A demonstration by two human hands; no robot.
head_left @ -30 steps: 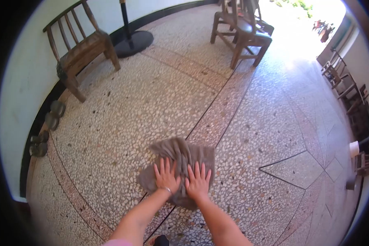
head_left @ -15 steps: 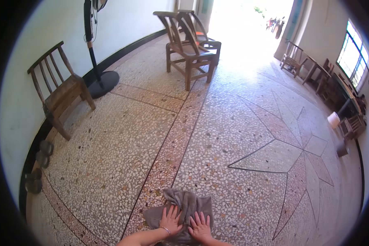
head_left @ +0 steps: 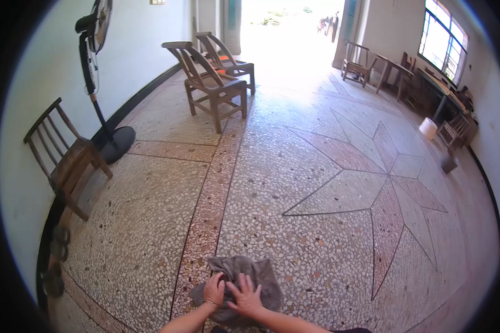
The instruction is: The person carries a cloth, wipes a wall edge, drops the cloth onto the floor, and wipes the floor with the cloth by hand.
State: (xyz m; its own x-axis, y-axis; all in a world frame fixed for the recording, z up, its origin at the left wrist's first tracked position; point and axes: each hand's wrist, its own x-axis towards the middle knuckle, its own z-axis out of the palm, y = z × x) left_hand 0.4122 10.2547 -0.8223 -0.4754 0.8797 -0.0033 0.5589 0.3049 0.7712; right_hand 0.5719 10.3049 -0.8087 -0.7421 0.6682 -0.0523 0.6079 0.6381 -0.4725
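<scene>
A crumpled grey-brown cloth (head_left: 264, 283) lies on the speckled stone floor (head_left: 250, 233) at the bottom centre. On its left part is my left hand (head_left: 214, 289), a bracelet at the wrist; its fingers are bent, and whether they pinch the cloth is unclear. My right hand (head_left: 246, 295) rests over the middle of the cloth with its fingers spread.
Two wooden chairs (head_left: 215, 89) stand ahead, left of the bright doorway. A wooden chair (head_left: 72, 161), a black standing fan (head_left: 116, 144) and shoes (head_left: 58, 244) line the left wall. At right are a white bucket (head_left: 428, 129), tables and a stool.
The view has tilted up, showing more of the room. Both hands lay flat on the cloth before; now my left fingers are bent and my right hand is turned, close beside it.
</scene>
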